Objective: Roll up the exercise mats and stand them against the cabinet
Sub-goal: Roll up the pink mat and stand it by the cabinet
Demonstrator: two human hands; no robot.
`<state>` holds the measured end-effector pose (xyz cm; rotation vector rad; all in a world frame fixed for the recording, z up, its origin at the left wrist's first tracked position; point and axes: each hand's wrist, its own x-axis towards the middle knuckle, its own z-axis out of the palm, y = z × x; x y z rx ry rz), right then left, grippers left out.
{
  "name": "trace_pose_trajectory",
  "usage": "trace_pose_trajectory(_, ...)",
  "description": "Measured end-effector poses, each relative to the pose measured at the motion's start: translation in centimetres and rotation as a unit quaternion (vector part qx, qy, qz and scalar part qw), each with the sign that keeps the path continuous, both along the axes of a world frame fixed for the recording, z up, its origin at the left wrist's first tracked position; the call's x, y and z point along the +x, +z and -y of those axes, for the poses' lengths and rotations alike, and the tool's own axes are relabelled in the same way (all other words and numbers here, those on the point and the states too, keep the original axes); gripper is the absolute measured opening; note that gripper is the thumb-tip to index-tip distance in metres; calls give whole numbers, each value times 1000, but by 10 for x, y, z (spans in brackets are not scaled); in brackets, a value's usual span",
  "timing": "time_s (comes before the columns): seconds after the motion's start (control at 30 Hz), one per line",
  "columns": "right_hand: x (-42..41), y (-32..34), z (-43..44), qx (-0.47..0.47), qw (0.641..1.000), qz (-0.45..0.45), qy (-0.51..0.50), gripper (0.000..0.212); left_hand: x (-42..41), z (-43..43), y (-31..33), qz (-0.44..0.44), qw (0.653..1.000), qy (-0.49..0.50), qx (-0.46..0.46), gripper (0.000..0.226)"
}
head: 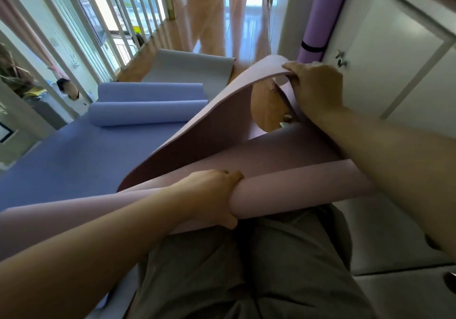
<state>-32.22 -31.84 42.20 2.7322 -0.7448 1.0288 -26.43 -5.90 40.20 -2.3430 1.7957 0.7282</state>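
The pink mat point(212, 131) sits at centre, its near end rolled. The left hand point(212, 195), reaching in from 7 o'clock, curls its fingers point(230, 174) round the roll. The right hand point(315, 87) pinches the lifted far edge at 1 o'clock. A half-rolled blue mat point(74, 156) lies at 10 o'clock. A purple rolled mat point(320, 15) stands against the cabinet point(385, 47).

Matt foam pink mat point(202, 131); glossy wood floor point(209, 22).

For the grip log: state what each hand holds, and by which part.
Both hold the pink mat. The left hand grips the rolled part, wrapped round the roll; the right hand pinches the lifted free edge.
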Motion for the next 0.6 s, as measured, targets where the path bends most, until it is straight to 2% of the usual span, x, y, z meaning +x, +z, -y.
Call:
trace_pose_trajectory(0.1, 19, 11, -14, -13, 998, 39, 41, 30, 3, 0, 0, -15, 1000, 0, 10, 75)
trace_pose_trajectory(0.27, 42, 24, -48, -41, 990, 3, 134, 24, 4, 0, -2, -20, 1000, -12, 0, 73)
trace_pose_trajectory(0.33, 49, 26, -63, 22, 982, -88, 168, 29, 5, 0, -3, -11, 1000, -13, -6, 74)
trace_pose_trajectory(0.43, 47, 3, -83, 138, 948, -200, 207, 28, 4, -4, -6, 18, 1000, -6, -22, 78)
trace_pose_trajectory(0.5, 36, -19, -95, 208, 928, -215, 221, 26, 2, -8, -8, 24, 999, 11, -46, 83)
trace_pose_trajectory(0.6, 23, -42, -97, 293, 911, -186, 224, 23, -3, -14, -10, 27, 997, 28, -70, 84)
